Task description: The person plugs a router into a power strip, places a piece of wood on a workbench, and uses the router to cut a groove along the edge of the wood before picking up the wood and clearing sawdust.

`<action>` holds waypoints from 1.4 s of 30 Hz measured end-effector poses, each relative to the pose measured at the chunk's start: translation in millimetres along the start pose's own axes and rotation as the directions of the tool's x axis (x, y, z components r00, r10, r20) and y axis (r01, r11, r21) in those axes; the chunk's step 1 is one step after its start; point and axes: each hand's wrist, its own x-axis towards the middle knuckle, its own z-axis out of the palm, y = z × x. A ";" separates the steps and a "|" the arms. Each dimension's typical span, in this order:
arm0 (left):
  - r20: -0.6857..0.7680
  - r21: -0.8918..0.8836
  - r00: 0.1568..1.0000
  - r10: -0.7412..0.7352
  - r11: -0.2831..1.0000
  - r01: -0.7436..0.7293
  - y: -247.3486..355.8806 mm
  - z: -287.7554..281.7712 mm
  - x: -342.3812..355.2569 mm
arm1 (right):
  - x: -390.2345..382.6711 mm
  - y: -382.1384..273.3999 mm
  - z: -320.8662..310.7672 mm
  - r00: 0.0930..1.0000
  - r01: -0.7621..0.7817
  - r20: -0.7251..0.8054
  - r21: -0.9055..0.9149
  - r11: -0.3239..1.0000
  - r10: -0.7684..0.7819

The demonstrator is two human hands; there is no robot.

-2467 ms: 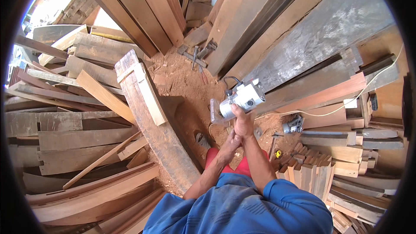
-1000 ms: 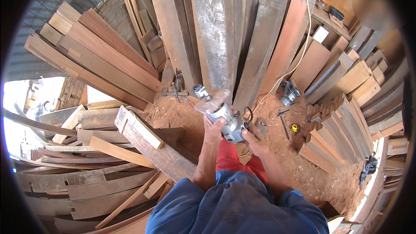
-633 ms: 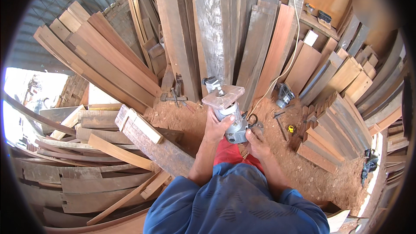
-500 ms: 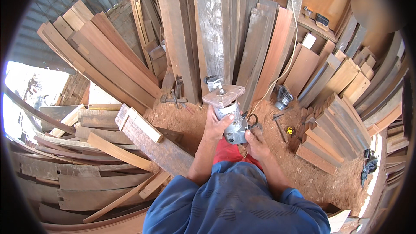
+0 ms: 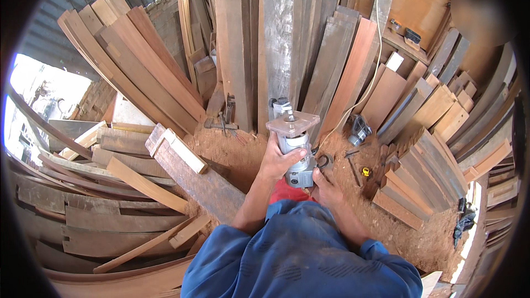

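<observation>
A grey trim router (image 5: 301, 179) is held upright in front of my body, its square, dusty base plate (image 5: 292, 123) on top. Metal parts stick up above the plate. My left hand (image 5: 279, 160) wraps around the router's barrel with the thumb across its front. Lower down, my right hand (image 5: 327, 187) grips the bottom end from the right, and some of its fingers are hidden behind the tool. A dark loop of cord (image 5: 324, 161) shows beside the barrel.
Tall planks (image 5: 279, 38) lean ahead, and more boards (image 5: 127, 187) are stacked at left. A dusty plank (image 5: 196, 171) slopes beside my left arm. On the sawdust lie another power tool (image 5: 360, 131), a hammer (image 5: 353, 166) and a yellow tape measure (image 5: 365, 171). A pale cord (image 5: 364, 96) hangs down.
The whole view has shifted slightly. The router sits a little farther right and lower in the picture, with both hands still on it.
</observation>
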 end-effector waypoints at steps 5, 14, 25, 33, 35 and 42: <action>-0.055 0.025 0.997 -0.047 0.998 0.049 -6.0 3.4 -0.2 | -0.5 4.8 -13.9 0.999 -0.036 0.019 0.038 0.999 0.035; -0.111 0.118 0.993 -0.044 0.991 0.057 -15.1 21.7 5.6 | -4.4 10.6 -32.1 0.999 -0.038 -0.019 0.115 0.993 0.041; -0.076 0.124 0.985 -0.152 0.979 0.161 -29.7 43.5 0.7 | -23.9 9.8 -53.7 0.999 -0.050 0.008 0.255 0.966 0.050; 0.060 0.217 0.982 -0.180 0.963 0.163 -35.1 44.3 2.0 | -32.7 -4.1 -50.9 0.997 -0.073 0.027 0.208 0.975 0.069; 0.138 0.134 0.968 -0.211 0.972 0.192 -28.3 45.2 2.8 | -35.7 -8.5 -47.9 0.996 -0.075 0.058 0.206 0.976 0.064; 0.134 0.137 0.977 -0.167 0.979 0.148 -25.5 49.8 -3.8 | -41.0 -11.0 -41.5 0.997 -0.069 0.039 0.196 0.978 0.062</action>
